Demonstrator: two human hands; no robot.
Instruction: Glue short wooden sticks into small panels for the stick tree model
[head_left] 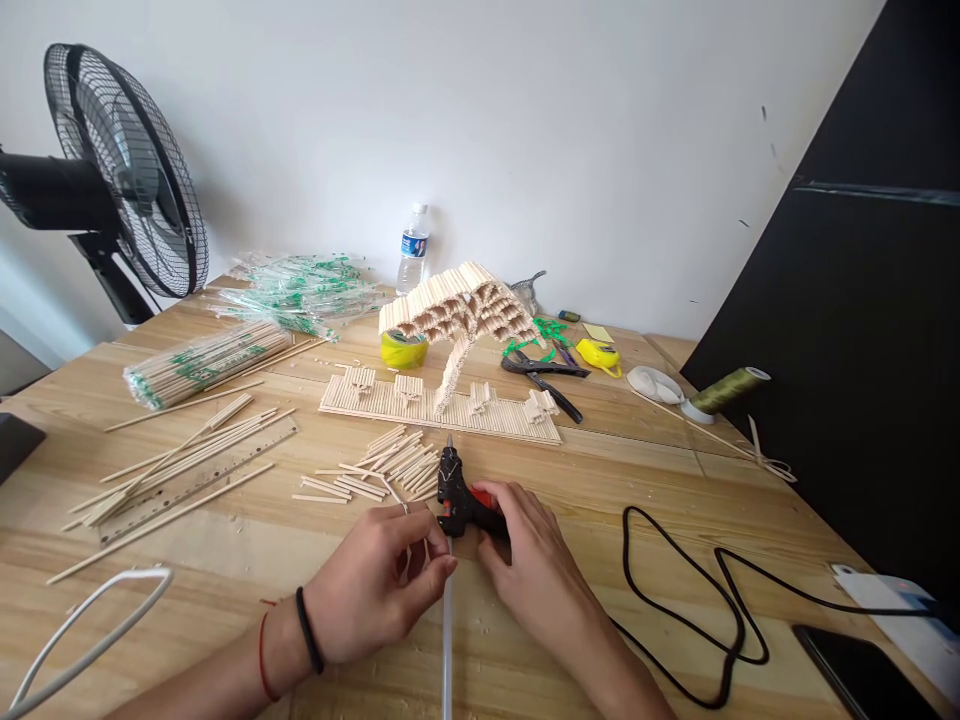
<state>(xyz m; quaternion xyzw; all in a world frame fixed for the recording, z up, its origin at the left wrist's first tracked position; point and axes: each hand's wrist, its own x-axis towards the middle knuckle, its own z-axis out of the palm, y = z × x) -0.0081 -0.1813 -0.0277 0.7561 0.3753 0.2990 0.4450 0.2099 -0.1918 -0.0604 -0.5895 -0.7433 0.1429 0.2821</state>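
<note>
A black and red glue gun (459, 497) lies on the wooden table (600, 470) in front of me, nozzle pointing away. My right hand (525, 555) is wrapped round its rear grip. My left hand (382, 585) pinches a clear glue stick (447, 640) that runs back from the gun toward me, with a couple of short wooden sticks also between its fingers. Loose cut sticks (379, 470) lie just beyond the gun. Behind them stands a stick model (450, 345), a curved roof on a post over a flat stick base.
A black cord (675, 580) loops at the right, near a phone (862, 675). Long skewers and a ruler (195, 480) lie at left, with a bundle (206, 362) and plastic wrappers behind. Pliers, yellow tape, a thread spool, a water bottle and a fan (112, 170) stand farther back.
</note>
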